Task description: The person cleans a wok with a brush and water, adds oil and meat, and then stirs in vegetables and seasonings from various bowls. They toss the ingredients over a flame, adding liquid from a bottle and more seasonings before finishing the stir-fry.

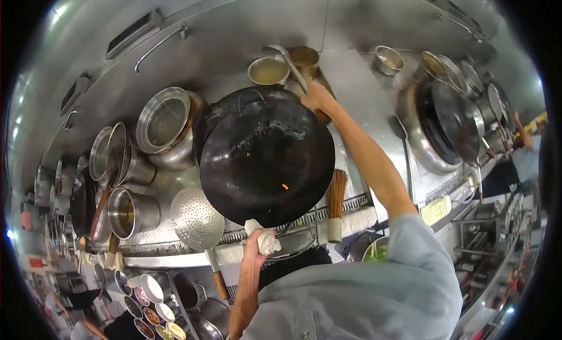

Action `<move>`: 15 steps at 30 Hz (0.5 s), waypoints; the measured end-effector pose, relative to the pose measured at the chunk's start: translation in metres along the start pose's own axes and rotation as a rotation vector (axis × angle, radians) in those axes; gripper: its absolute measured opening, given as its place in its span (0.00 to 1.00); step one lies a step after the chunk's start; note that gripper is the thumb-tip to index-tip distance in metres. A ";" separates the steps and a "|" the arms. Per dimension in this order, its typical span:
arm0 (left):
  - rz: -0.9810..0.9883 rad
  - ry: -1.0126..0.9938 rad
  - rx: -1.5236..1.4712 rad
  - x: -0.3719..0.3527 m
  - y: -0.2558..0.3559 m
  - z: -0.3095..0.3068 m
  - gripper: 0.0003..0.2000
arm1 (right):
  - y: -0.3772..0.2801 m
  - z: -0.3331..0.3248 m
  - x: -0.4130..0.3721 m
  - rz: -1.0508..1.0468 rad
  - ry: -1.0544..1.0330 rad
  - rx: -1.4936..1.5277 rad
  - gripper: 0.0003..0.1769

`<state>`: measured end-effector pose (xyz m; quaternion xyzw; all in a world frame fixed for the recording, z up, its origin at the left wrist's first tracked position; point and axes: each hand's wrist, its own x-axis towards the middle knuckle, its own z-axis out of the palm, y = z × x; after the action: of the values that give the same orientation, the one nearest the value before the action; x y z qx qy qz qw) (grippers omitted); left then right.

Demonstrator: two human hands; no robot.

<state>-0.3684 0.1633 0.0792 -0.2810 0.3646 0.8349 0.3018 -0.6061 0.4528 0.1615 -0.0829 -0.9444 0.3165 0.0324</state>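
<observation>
A big black wok [263, 164] is in front of me, with only a small orange scrap [285, 186] and a few other bits on its wet surface. My left hand [253, 250] is closed round a folded white cloth [268, 242] at the wok's near edge; whether it grips the rim through the cloth is hidden. Beyond the wok's far right side, my right hand [317, 98] is closed on a ladle [294, 69]. The ladle's bowl end is over a metal pot of cloudy liquid [268, 71]. Beside that stands a brownish pot [304, 58].
A perforated skimmer [198, 218] lies left of the wok, near a steel pot [133, 213] and a strainer basin [163, 119]. To the right are a bamboo brush [336, 202] and another wok station [456, 122]. Ingredient bowls [151, 288] stand lower left. Other people work at both sides.
</observation>
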 end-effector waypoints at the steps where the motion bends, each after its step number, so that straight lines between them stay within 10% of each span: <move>1: 0.015 -0.008 -0.013 0.010 -0.001 0.006 0.08 | -0.007 0.006 0.025 0.060 -0.110 0.014 0.12; 3: 0.050 -0.028 -0.027 0.022 0.005 0.017 0.08 | -0.024 0.016 0.063 0.182 -0.323 0.042 0.10; 8: 0.043 0.020 -0.075 0.043 0.009 0.029 0.07 | 0.003 0.064 0.109 0.361 -0.512 1.559 0.07; 12: 0.129 0.098 0.067 0.054 0.001 0.017 0.06 | -0.012 0.037 0.085 0.147 -0.352 -0.009 0.15; 15: 0.125 0.087 0.037 0.051 -0.003 0.010 0.16 | -0.010 0.013 0.048 0.023 -0.097 -0.211 0.18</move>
<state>-0.4025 0.1879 0.0488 -0.2882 0.4096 0.8322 0.2379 -0.6562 0.4458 0.1581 -0.0814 -0.9719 0.2195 -0.0259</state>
